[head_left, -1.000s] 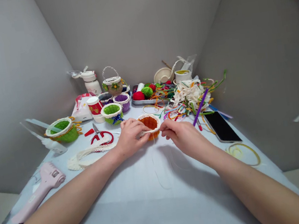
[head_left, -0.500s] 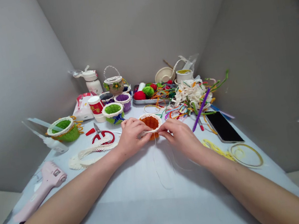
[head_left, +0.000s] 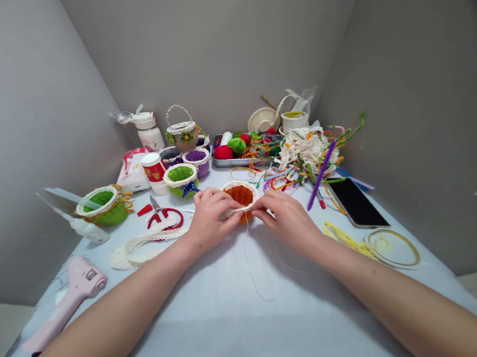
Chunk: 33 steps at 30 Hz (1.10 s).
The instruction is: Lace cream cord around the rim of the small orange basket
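A small orange woven basket [head_left: 241, 196] with white lace trim round its rim stands between my hands, its front partly covered by fingers. My left hand [head_left: 213, 215] is closed on the near left of that rim, thumb and fingers pinching the white trim. At the rim's right side, the thumb and forefinger of my right hand [head_left: 286, 218] are pinched together; whatever is between them is too small to make out. From the front of the rim a thin pale thread [head_left: 251, 273] trails down onto the table.
Red-handled scissors [head_left: 165, 218], lace ribbon [head_left: 129, 254] and a pink glue gun [head_left: 70, 300] lie left. Behind are a green basket [head_left: 181, 183] and a yarn tray [head_left: 240, 159]. On the right lie a phone [head_left: 358, 202], yellow yarn [head_left: 347, 240] and a hoop [head_left: 415, 252].
Almost nothing differs. My right hand has shifted very slightly at the rim, while my left hand keeps its hold on the basket.
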Available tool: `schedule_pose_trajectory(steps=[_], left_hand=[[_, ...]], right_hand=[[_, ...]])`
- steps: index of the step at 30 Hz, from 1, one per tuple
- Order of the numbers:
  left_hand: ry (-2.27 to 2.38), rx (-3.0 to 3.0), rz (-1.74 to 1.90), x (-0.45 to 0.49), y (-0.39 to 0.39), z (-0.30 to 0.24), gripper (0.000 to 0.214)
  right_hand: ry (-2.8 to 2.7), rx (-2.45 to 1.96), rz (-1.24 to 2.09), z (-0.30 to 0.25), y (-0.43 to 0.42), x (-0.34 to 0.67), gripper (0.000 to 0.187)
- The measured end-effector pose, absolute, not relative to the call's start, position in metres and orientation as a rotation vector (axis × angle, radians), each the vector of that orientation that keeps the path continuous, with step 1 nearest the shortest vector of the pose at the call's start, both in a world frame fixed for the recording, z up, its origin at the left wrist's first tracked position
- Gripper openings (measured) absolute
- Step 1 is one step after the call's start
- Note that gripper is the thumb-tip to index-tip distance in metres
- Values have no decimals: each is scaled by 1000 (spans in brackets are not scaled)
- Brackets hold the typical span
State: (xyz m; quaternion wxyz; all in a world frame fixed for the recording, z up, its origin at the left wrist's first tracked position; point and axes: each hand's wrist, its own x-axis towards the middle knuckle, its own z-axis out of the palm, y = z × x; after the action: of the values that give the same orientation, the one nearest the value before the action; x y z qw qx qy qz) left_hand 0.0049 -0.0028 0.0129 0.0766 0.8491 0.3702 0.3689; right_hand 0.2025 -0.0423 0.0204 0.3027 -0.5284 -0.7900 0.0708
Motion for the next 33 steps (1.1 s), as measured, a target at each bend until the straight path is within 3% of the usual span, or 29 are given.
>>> schedule_pose_trajectory(steps=[19,33], left_hand=[[1113,2532,1123,5,-3,13,7],[1051,2653,1205,7,-3,7,14]], right_hand=[[-2089,-1429,200,23,-44,199,8],[-1792,-1362,404,7,-53,184,14]])
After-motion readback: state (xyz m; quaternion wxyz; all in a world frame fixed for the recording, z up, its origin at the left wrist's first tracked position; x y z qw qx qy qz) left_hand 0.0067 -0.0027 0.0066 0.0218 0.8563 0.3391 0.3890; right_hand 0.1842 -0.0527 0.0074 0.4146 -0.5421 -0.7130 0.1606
